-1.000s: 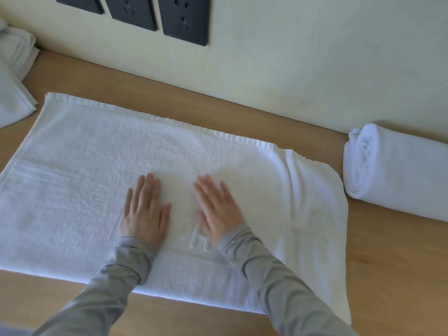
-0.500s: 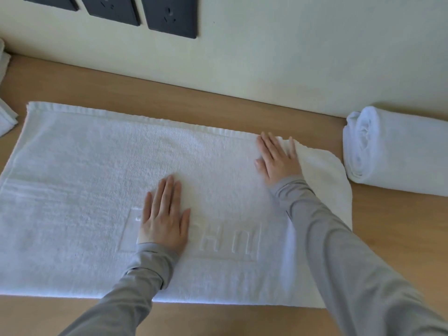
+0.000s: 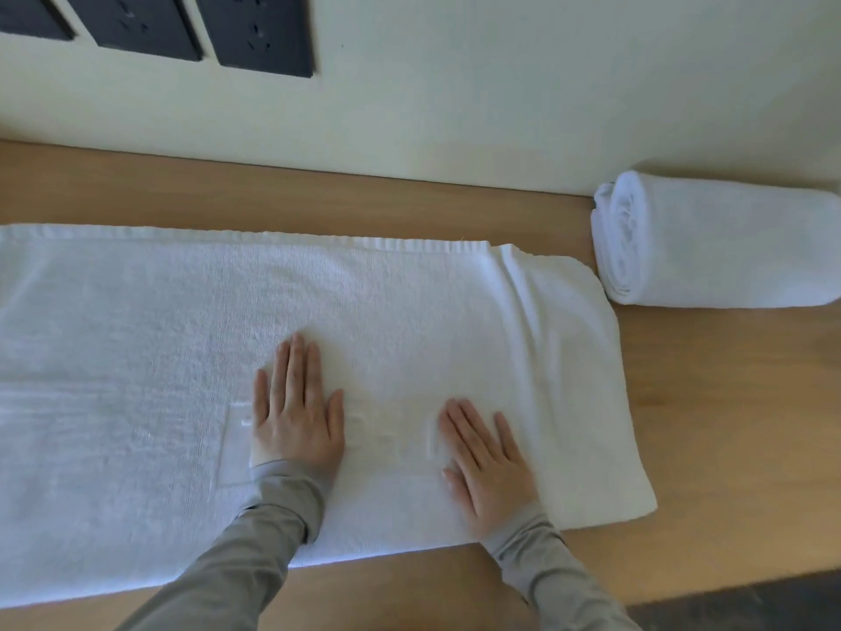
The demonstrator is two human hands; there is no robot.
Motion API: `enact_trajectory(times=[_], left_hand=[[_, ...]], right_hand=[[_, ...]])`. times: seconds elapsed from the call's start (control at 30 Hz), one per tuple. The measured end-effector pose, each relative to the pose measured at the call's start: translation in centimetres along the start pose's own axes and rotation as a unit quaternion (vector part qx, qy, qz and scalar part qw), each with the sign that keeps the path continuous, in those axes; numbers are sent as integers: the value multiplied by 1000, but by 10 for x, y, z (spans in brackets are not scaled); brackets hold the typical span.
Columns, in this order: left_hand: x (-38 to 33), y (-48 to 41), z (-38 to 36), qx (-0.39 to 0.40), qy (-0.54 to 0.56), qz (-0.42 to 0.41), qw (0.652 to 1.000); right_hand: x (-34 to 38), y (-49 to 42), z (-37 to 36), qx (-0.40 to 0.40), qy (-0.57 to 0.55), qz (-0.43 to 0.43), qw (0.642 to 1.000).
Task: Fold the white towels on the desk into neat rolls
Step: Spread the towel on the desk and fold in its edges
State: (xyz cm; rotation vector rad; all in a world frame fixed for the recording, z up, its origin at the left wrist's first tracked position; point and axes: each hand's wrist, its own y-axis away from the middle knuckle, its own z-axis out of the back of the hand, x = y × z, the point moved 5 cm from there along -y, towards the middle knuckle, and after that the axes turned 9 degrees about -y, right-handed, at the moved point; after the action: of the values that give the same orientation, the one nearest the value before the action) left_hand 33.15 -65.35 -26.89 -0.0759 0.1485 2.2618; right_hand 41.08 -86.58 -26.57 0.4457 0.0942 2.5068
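Hands lie flat with straight fingers, left hand and right hand pressing the fluffy white towel spread mid-frame on the wooden desk. Rolled towel, a plump cylinder, sits at upper right against the wall.

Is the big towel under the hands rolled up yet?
No, the big towel lies spread flat on the desk under the flat left hand and right hand; only the rolled towel by the wall is done.

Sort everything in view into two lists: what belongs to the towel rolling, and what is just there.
Part of the job: flat white towel, left hand and right hand pressed flat on it, rolled towel by the wall, desk.
Just there: dark wall sockets, cream wall.
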Motion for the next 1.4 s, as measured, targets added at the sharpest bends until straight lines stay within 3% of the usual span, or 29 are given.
enact_trajectory(times=[0.3, 0.43, 0.57, 0.63, 0.77, 0.87, 1.1, 1.4], left_hand=[[-2, 1, 3, 6, -5, -5, 1000], [-5, -1, 4, 11, 4, 5, 1000], [-49, -1, 12, 3, 19, -7, 1000], [-84, -3, 10, 12, 23, -25, 999], [-129, -14, -3, 22, 14, -18, 1000], [-134, -15, -14, 18, -12, -4, 1000], [-120, -4, -15, 19, -32, -7, 999], [-109, 7, -14, 21, -40, -23, 999]], right_hand=[[-133, 40, 40, 1, 15, -247, 969], [-139, 36, 46, -16, -35, -232, 972], [-153, 20, 82, -189, -167, -209, 945], [-169, 6, 98, -228, -223, -242, 916], [-196, -34, 117, -232, -302, -269, 885], [-213, -56, 116, -209, -392, -310, 840], [-221, -56, 99, -217, -439, -347, 800], [-217, -50, 92, -253, -541, -372, 711]])
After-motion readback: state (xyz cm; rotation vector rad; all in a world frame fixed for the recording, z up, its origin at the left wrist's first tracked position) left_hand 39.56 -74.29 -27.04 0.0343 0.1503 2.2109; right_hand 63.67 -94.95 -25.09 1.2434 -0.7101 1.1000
